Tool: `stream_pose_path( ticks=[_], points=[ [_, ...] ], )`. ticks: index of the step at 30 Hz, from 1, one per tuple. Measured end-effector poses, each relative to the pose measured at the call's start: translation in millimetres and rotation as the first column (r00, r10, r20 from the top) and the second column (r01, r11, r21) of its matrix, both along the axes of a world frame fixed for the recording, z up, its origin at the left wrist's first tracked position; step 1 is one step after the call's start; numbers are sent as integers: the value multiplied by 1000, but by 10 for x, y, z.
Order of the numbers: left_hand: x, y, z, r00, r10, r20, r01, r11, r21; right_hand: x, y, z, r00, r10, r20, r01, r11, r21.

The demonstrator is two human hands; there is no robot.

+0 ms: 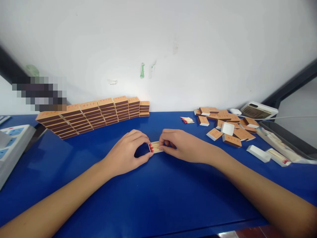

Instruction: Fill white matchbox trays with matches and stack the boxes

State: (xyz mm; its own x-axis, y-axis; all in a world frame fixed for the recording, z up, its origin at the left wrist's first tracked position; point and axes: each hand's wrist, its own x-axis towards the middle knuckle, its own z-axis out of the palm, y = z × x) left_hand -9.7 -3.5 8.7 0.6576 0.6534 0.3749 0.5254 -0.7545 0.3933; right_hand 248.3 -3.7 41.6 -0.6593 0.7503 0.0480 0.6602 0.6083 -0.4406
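A small white matchbox tray (156,151) filled with red-tipped matches (155,146) lies on the blue table between my hands. My left hand (128,152) curves around its left end, thumb at the near corner and fingertips at the far one. Over the tray's right end, my right hand (177,143) has its thumb and fingers pinched together on the matches; the fingertips cover that end, so how many they grip is hidden. The match heads in the tray point left.
Stacked matchboxes (106,114) form a wall at back left. A small pile of loose matches (187,120) lies back right, near scattered matchboxes (232,140). Farther right are a white tray (259,153), a match-filled tray (278,157) and a phone (259,110). A power strip (15,145) sits left.
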Motion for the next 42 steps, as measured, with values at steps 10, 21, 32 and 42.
stream_pose_path(
  ticks=[10, 21, 32, 42],
  points=[
    [-13, -18, 24, 1000, 8, 9, -8, 1000, -19, -7, 220, -51, 961, -173, -214, 171, 985, -25],
    [-5, -33, 1, 999, 27, 21, -26, 999, -44, -324, 1490, -82, 862, -322, -392, 366, 930, 41],
    [-51, 21, 8, 989, 90, 116, -91, 996, 3, -418, 1553, -137, 731, -450, -513, 348, 892, -287],
    [-99, 87, -2, 930, 311, 195, -318, 948, 3, -17, 1003, 31, 561, -603, -567, 365, 795, -484]
  ],
)
